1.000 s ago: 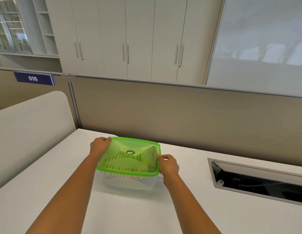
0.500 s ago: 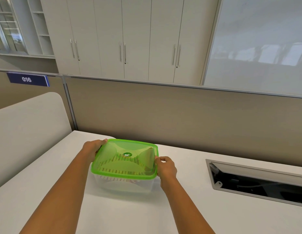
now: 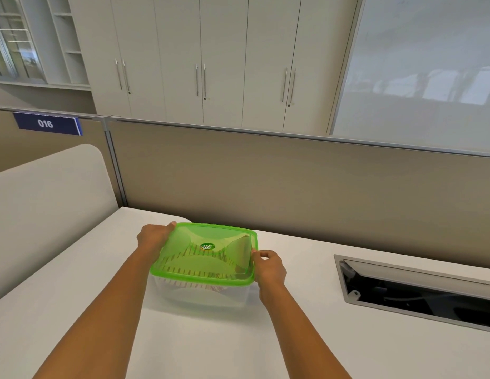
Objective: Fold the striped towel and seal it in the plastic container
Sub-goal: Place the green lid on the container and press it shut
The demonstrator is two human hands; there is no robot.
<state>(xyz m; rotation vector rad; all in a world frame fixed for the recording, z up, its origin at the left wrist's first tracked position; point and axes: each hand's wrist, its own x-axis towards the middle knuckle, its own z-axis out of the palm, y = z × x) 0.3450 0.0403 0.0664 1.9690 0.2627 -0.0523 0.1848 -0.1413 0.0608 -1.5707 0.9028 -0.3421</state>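
A clear plastic container (image 3: pixel 200 296) stands on the white desk (image 3: pixel 216 346) with its translucent green lid (image 3: pixel 208 255) on top. The folded striped towel (image 3: pixel 189 270) shows through the lid and the clear wall. My left hand (image 3: pixel 153 236) grips the lid's far left corner, fingers over the rim. My right hand (image 3: pixel 268 266) pinches the lid's right edge. Whether the lid is pressed down all the way round, I cannot tell.
A recessed cable slot (image 3: pixel 418 294) with a grey frame opens in the desk to the right. A beige partition (image 3: pixel 293 187) runs just behind the container. A curved white side panel (image 3: pixel 46 203) rises at the left.
My left hand has slid back along the lid's left side to its far corner. The container and my right hand have barely moved; the camera shifted a little.
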